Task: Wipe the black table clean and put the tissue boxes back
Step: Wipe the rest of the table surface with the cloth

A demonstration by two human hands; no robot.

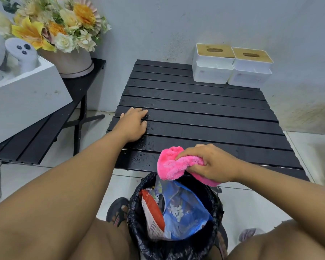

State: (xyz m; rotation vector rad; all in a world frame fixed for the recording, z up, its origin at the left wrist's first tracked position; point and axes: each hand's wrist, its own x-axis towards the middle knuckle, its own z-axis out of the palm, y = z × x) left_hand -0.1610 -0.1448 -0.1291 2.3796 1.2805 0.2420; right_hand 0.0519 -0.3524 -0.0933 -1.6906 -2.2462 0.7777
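A black slatted table stands against the wall, with water droplets near its front left. My left hand rests flat on the table's left side, fingers spread. My right hand grips a bunched pink cloth at the table's front edge, above a bin. Two white tissue boxes with wooden lids, one beside the other, sit at the table's far right corner against the wall.
A bin lined with a black bag holds red and blue wrappers between my knees. To the left, another black table carries a white box and a flower pot. Tiled floor surrounds everything.
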